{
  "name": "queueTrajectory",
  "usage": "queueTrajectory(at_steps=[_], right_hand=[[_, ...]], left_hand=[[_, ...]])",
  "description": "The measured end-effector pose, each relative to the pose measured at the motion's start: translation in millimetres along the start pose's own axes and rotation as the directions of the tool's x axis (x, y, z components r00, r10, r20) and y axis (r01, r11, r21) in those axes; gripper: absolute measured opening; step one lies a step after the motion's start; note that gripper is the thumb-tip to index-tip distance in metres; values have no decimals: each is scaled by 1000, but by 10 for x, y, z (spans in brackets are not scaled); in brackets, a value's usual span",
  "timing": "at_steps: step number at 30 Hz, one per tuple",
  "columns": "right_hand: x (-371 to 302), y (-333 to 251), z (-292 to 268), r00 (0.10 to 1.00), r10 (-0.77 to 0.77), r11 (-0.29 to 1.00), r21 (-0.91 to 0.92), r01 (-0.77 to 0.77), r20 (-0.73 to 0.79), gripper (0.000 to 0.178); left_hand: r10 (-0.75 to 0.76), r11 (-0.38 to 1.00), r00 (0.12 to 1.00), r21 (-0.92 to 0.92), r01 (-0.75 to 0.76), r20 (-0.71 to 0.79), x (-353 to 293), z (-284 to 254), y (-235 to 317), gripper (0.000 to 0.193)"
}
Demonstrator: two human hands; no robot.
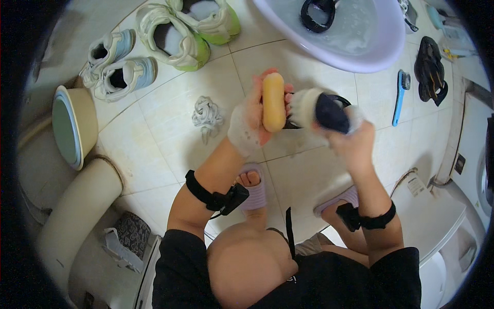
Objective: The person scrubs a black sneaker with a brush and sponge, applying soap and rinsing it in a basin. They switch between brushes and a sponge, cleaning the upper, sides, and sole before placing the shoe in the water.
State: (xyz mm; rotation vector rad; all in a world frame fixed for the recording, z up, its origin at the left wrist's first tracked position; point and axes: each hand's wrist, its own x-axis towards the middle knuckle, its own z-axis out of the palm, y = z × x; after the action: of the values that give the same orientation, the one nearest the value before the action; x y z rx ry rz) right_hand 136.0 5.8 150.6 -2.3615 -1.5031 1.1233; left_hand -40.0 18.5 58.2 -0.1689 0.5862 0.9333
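A yellow bar, rounded at both ends, lay lengthwise in the left hand, whose fingers were curled about it; pale foam coated that hand's wrist. Just to its right, the right hand was closed around a navy-and-cream thing, too blurred for its kind to be told. A black piece showed partly hidden behind this, between the two hands.

Left of the left hand, a heap of white laces lay on the tiled floor. Farther out, ahead and to the left of it, stood green-and-white shoes and, beyond those, smaller white-and-blue shoes. A beige tub leaned well off to its left.

Ahead of the right hand was a lavender basin of cloudy water with a black looped thing in it. To that hand's right lay a blue brush and, farther out, dark sandals. Lavender slippers showed nearer the body than either hand.
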Motion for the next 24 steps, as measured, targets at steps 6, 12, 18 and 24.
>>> queueTrajectory(at_steps=[6, 12, 18, 24], right_hand=[[100, -144, 167, 890, -428, 903, -26, 429, -157, 52], [53, -186, 125, 956, -292, 955, -63, 290, -35, 51], [99, -164, 155, 918, -377, 922, -145, 359, -126, 46], [279, 52, 47, 897, -342, 914, -321, 249, -279, 42]], left_hand=[[51, 935, 997, 349, -69, 63, -22, 40, -164, 47], [94, 990, 994, 113, -88, -52, 54, 125, -16, 47], [121, 958, 986, 273, -85, -118, -26, 251, -42, 50], [31, 775, 990, 629, 63, -137, -158, 310, -72, 50]])
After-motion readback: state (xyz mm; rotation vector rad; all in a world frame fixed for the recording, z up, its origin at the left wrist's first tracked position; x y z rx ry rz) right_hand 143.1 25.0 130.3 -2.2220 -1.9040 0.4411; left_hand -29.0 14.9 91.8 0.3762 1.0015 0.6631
